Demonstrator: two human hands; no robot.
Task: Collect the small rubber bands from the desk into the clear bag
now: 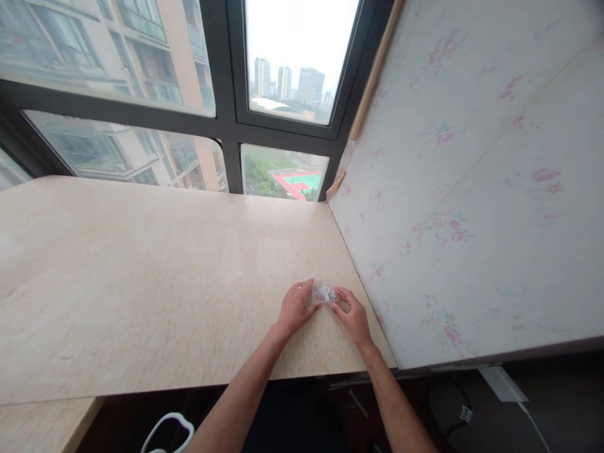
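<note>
A small clear plastic case [323, 292] with some white and grey bits showing inside it is at the right part of the stone sill. My left hand [297, 305] grips its left side, thumb at the near edge and fingers at the far edge. On the opposite side, my right hand [352, 313] holds the case between thumb and fingers. What lies inside is too small to name. I cannot tell whether the case rests on the sill or is slightly raised.
The beige marble-patterned sill [155, 283] stretches left under a dark-framed window [231, 94]. A flower-papered wall [472, 207] rises close to my right hand. Below the front edge are a white curved object [172, 418], a drawer handle [358, 403] and a dark cable [465, 396].
</note>
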